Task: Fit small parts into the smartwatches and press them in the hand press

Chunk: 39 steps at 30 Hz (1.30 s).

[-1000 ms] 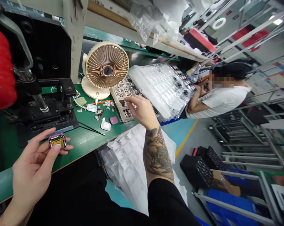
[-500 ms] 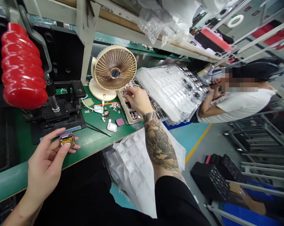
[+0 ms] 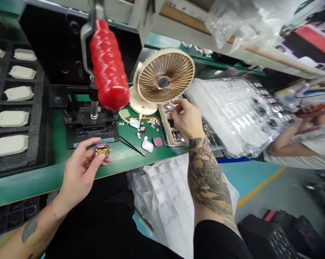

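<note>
Between the thumb and fingers of my left hand (image 3: pixel 80 172) is a small purple-rimmed electronic case (image 3: pixel 101 151), its open side up with a yellow part inside. My right hand (image 3: pixel 188 118) is over a beige tray (image 3: pixel 166 131) of small parts, thumb and fingertips pinched together. Whatever those fingertips hold is too small to make out. On the green bench between the hands lie black tweezers (image 3: pixel 132 145), a white-faced case piece (image 3: pixel 147 145), a purple square cover (image 3: pixel 157 141) and several loose little parts (image 3: pixel 142 131).
A press with a red handle (image 3: pixel 110 68) stands behind my left hand, a beige fan (image 3: pixel 164 81) behind the tray. Far left is a foam tray (image 3: pixel 41 129) of pale blocks. Plastic-wrapped trays (image 3: pixel 224 111) lie at right, near a co-worker's arm (image 3: pixel 283 140). White sheeting (image 3: pixel 175 216) hangs below the bench edge.
The view has swung left, bringing the foam tray into sight. My right hand's fingers are more curled and slightly further over the parts tray. My left hand still holds the case.
</note>
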### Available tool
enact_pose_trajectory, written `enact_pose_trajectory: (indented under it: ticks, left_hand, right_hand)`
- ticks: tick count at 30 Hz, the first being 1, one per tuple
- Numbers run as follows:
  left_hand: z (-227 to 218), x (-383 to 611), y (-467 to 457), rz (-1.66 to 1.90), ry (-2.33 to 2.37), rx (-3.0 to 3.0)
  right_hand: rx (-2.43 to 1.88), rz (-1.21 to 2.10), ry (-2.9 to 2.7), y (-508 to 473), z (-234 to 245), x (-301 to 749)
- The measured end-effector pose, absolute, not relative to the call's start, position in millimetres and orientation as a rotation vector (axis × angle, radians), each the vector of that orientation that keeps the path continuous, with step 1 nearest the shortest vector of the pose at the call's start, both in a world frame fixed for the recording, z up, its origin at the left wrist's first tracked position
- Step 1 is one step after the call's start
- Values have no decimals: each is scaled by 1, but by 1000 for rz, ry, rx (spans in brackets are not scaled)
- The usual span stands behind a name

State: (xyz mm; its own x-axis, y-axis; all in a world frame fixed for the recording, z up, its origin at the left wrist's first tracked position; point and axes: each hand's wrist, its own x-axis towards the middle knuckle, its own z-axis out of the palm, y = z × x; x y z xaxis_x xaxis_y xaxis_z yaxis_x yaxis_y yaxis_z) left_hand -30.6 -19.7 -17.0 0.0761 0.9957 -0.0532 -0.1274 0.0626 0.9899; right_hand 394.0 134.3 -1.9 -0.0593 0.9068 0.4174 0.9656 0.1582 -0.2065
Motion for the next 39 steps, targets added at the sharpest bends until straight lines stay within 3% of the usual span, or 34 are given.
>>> enact_pose_trajectory:
  ticks: [6, 19, 29, 35, 39]
  left_hand:
    - [-20, -33, -19, 1144, 1081, 1172]
    - [-16, -36, -22, 1131, 1121, 1192]
    - [-11, -40, -25, 1008, 1214, 1232]
    - [-13, -43, -23, 963, 1271, 1286]
    - [-16, -44, -22, 953, 1281, 1318]
  right_hand:
    - [-1701, -301, -1932, 126, -7, 398]
    - [-1816, -151, -1872, 95, 12, 400]
    - [-1987, -93, -1943, 41, 59, 430]
    - [-2123, -428, -1742, 18, 62, 465]
    - [-2110, -479, -1818, 21, 52, 466]
